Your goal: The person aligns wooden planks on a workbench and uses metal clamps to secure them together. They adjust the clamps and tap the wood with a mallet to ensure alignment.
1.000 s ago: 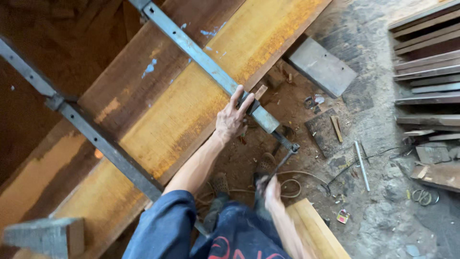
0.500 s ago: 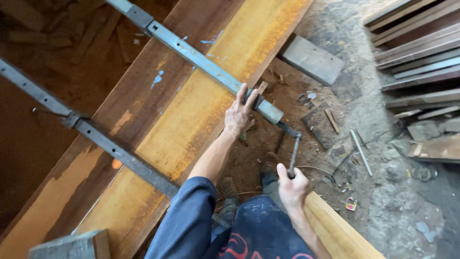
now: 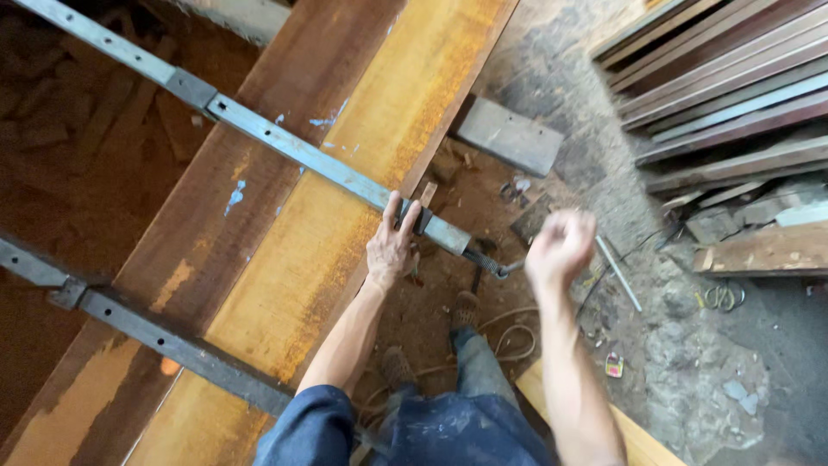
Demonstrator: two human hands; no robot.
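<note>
While blurred, the right hand [image 3: 561, 246] a loose fist by the screw handle [image 3: 496, 266]; left hand [image 3: 392, 246] gripping the bar clamp [image 3: 302, 155] across the boards [image 3: 345, 224].

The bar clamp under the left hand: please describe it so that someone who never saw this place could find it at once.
Start at the wide orange-brown boards lying on a slant across the view. Two grey metal bar clamps cross them; take the upper bar clamp, whose near end the left hand has in its grip. Unlike the darker lower clamp, it is pale, with blue paint flecks beside it.
</note>
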